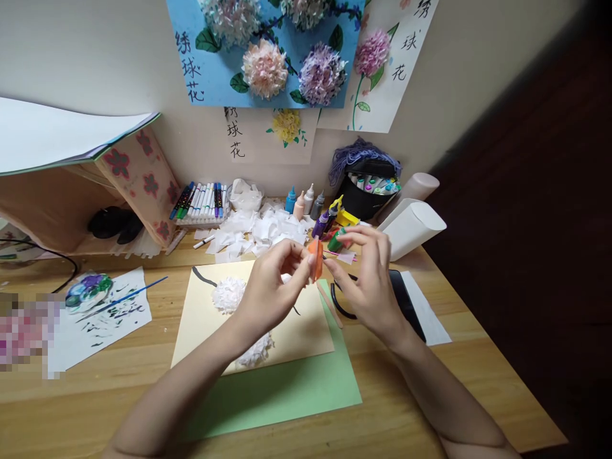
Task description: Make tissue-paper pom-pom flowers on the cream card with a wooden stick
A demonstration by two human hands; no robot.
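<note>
My left hand (280,277) is closed, with thumb and forefinger pinching a small orange piece (316,256) whose kind I cannot make out. Facing it from the right, my right hand (368,280) has thumb and forefinger apart, the thumb tip close to the orange piece. Below the hands lies a cream sheet (301,341) bearing a white ruffled paper flower (229,295) and a second white paper flower (258,350), plus dark painted lines. My left hand and forearm hide part of it. Under that sheet is a green sheet (291,398).
White paper scraps (272,229) lie behind the hands, beside small paint bottles (299,205). Markers (205,201) stand at back left. A blue brush (124,296) rests on a paint-stained paper (138,312). On the right are a dark phone-like slab (406,303) and paper rolls (411,223).
</note>
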